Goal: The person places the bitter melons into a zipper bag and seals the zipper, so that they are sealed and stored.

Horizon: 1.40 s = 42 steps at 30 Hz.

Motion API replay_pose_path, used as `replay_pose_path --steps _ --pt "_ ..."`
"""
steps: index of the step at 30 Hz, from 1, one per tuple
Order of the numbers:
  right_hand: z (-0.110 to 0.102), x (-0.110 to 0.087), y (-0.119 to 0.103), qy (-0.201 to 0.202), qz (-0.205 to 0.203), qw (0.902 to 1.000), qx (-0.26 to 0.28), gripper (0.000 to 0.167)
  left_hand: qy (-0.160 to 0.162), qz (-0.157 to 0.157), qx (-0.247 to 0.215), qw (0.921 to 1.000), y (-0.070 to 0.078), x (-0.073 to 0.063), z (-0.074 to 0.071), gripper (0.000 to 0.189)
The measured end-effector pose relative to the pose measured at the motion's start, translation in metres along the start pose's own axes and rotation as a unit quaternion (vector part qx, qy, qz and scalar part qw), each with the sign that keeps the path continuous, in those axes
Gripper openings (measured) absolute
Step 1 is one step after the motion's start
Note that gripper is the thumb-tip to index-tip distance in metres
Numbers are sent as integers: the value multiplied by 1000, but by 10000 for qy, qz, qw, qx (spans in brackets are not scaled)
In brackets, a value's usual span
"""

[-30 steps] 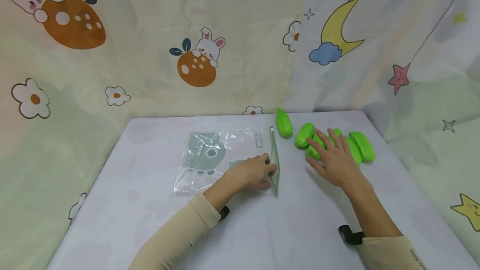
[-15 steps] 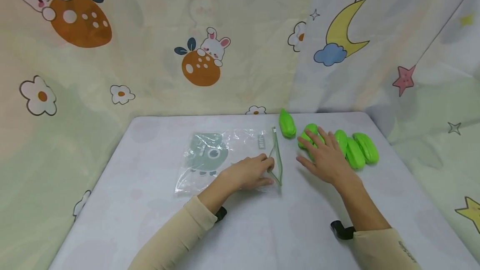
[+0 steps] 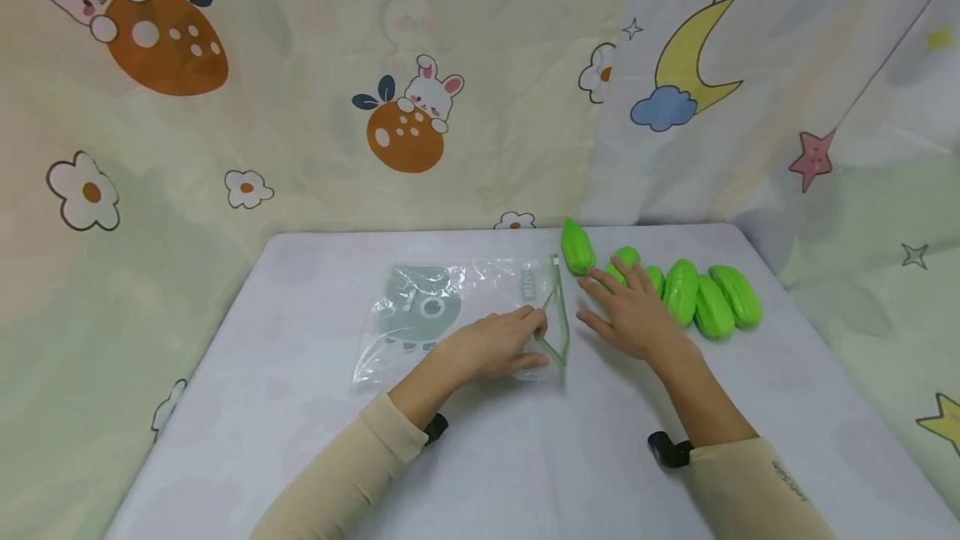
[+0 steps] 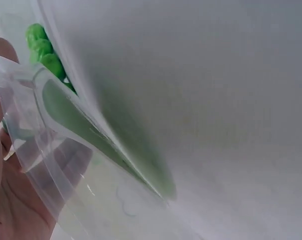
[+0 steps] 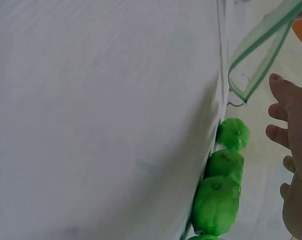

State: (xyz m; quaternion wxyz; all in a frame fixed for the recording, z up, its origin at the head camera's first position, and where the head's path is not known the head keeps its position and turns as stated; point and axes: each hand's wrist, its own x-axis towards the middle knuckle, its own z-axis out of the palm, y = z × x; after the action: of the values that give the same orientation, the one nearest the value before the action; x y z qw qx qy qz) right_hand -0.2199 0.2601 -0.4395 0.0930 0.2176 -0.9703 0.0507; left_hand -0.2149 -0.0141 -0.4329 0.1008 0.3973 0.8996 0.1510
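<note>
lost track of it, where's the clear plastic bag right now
In the head view, the plastic bag lies just left of centre on the table, the left hand at its green-edged mouth and the green pieces to its right.

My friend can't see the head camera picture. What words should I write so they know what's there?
A person's left hand holds the edge of an open, clear bag lying on a pale table. The right hand, fingers spread, hangs over some lumpy green things. Behind is a cartoon-printed cloth.
</note>
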Motion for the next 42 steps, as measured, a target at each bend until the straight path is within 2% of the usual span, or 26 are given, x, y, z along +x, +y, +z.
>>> replay_pose_path --steps 6,17,25,32,42 --pt "9 8 -5 -58 -92 9999 -4 58 -37 70 -10 10000 -2 -2 -3 37" --pt "15 23 -7 -173 -355 9992 26 58 236 263 42 9994 -4 -6 -4 36" --pt "21 28 -14 -253 -545 9979 242 55 271 309 66 9991 -8 -10 -3 37" --pt "27 33 -13 -287 -789 9965 -7 54 335 354 -33 9988 -12 -13 -1 37" --pt "25 40 -14 -753 -575 9955 88 50 281 315 -24 9991 -15 -13 1 37"
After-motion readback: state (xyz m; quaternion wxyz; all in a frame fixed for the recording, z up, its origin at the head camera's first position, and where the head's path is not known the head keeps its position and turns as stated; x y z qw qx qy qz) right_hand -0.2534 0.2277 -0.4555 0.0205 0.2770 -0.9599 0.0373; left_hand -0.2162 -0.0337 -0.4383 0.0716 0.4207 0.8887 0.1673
